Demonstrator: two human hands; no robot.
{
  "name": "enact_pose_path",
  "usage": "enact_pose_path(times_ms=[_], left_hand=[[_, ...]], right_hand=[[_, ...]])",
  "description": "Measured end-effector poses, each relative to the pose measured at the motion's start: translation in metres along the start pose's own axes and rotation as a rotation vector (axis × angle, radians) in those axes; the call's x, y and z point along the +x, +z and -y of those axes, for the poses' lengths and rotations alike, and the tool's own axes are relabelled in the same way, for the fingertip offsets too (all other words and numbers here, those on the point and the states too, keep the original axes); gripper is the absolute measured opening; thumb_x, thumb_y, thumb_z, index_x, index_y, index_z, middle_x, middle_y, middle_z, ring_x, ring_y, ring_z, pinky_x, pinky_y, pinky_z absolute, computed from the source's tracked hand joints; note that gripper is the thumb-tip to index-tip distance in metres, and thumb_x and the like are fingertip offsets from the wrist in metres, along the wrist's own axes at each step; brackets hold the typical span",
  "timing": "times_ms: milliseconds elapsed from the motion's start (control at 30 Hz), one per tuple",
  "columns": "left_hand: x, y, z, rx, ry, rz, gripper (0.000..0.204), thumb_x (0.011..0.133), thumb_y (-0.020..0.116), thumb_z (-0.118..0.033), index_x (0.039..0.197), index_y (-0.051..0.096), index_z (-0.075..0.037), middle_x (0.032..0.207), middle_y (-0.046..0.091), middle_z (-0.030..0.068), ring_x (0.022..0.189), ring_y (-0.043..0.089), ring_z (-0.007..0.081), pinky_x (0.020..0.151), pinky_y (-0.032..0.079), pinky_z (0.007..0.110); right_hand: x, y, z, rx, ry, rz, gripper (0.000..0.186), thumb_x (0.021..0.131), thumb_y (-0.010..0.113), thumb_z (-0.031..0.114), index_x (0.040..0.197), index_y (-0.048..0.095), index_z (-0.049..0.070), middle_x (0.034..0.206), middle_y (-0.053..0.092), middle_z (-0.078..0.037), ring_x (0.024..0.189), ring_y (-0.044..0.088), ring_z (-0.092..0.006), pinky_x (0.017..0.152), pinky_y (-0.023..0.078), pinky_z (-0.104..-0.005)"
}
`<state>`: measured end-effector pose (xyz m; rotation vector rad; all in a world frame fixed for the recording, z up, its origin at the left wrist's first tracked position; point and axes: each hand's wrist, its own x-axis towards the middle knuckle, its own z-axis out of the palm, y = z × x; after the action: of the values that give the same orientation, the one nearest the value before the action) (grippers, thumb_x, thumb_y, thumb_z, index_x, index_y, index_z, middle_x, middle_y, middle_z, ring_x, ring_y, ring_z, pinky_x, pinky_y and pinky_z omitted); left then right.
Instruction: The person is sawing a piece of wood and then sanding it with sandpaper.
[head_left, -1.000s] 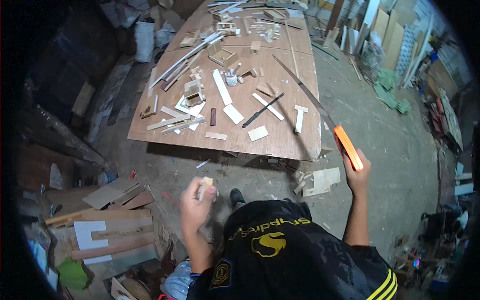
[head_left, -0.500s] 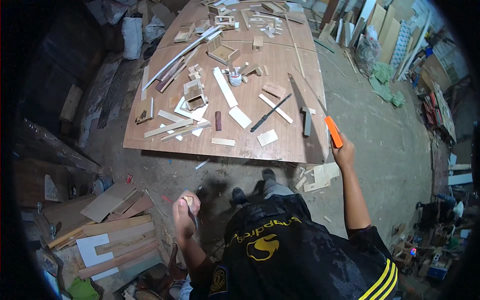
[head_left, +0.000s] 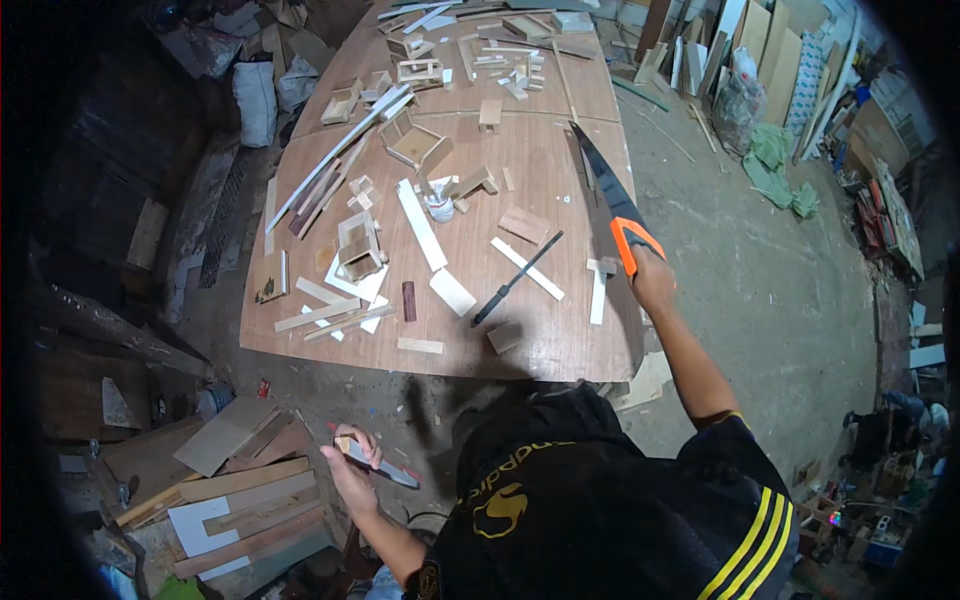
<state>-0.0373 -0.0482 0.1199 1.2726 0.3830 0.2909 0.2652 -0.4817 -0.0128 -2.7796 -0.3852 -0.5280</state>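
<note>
- Workshop floor (head_left: 740, 270) opens out beyond the right edge of a broad wooden surface (head_left: 550, 345) strewn with timber bits.
- Right hand (head_left: 652, 282): wrapped round the orange handle of a saw (head_left: 607, 185), beside the right edge. Its blade slants over that edge, tip toward the far side; whether it touches the surface, I cannot tell.
- Left hand (head_left: 355, 475): pinching a narrow wooden piece (head_left: 396, 474) between thumb and fingers, off the near edge, toward the near-left corner.
- Handling the saw well, I judge, means a firm wrist and the toothed side turned away from body and forearm; a loose swing could catch the T-shaped white pieces (head_left: 598, 290) by the right edge.
- Holding the narrow piece well away from the blade, fingers behind its end, seems wise.
- Near the middle of the near edge lies a dark reddish block (head_left: 408, 301); farther right, a black slender tool (head_left: 500, 297) crosses a white strip (head_left: 543, 282).
- An open wooden box (head_left: 357, 250) sits toward the left edge.
- Off the near-left corner, boards (head_left: 245, 475) lie heaped; past the right edge, green sheeting (head_left: 770, 165) crumples on the floor.
</note>
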Motion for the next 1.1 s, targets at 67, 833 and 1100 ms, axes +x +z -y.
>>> enact_pose_path(times_ms=[67,833,1100], left_hand=[[0.000,0.020,-0.003,0.117,0.023,-0.053,0.065,0.097,0.025,-0.066,0.090,0.043,-0.004,0.072,0.036,0.0007,0.058,0.034,0.0111,0.054,0.034,0.025],[0.015,0.036,-0.040,0.521,-0.239,-0.569,0.018,0.091,0.065,-0.018,0.086,0.057,-0.002,0.067,0.053,0.0013,0.065,0.047,0.0077,0.060,0.042,0.026],[0.001,0.018,-0.041,0.488,-0.139,-0.629,0.007,0.092,0.060,-0.007,0.095,0.055,-0.005,0.077,0.053,0.0001,0.074,0.050,0.0075,0.067,0.043,0.025]], right_hand=[[0.010,0.016,-0.007,0.033,-0.083,0.018,0.014,0.082,0.059,0.010,0.095,0.055,0.009,0.086,0.061,-0.014,0.082,0.062,-0.0356,0.065,0.048,-0.0463],[0.075,0.163,-0.003,-0.384,0.037,0.789,0.036,0.084,0.057,0.018,0.120,0.056,0.012,0.132,0.052,-0.011,0.118,0.053,-0.0387,0.093,0.049,-0.0495],[0.109,0.115,0.237,0.746,-0.352,0.938,0.031,0.078,0.068,0.008,0.110,0.065,0.008,0.107,0.065,-0.014,0.097,0.063,-0.0311,0.085,0.050,-0.0367]])
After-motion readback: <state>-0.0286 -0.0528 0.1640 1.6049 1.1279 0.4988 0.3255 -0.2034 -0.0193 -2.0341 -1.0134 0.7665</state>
